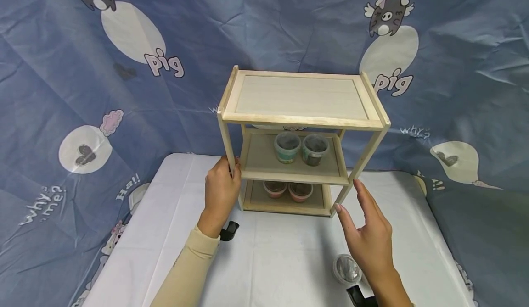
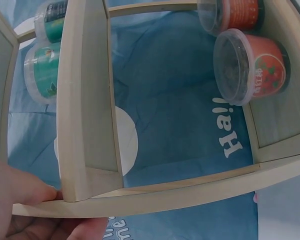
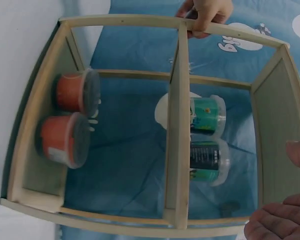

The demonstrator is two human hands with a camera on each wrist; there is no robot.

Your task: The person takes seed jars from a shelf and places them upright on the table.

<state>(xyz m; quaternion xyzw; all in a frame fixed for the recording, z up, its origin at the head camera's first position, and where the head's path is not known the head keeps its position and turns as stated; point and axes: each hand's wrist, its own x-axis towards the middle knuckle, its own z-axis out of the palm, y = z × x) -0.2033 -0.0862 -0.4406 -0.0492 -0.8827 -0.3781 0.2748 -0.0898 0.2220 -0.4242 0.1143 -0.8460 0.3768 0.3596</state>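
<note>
A three-tier wooden shelf rack (image 1: 297,122) stands on the table. My left hand (image 1: 223,185) grips its left front post beside the middle shelf; in the left wrist view the thumb and fingers (image 2: 87,229) lie on either side of the post. Near the right front post is my right hand (image 1: 369,231), thumb and fingers spread, holding nothing. Two clear plastic tubs with green labels (image 1: 287,148) sit side by side on the middle shelf. On the bottom shelf are two tubs with red labels (image 2: 270,67), partly shaded by the shelf above.
A round clear plastic container (image 1: 346,269) lies on the white tabletop (image 1: 272,261) beside my right wrist. Behind the rack hangs a blue cloth (image 1: 264,22) printed with cartoon pigs, which also drapes both sides. Black wrist-camera parts (image 1: 229,230) show at the left wrist.
</note>
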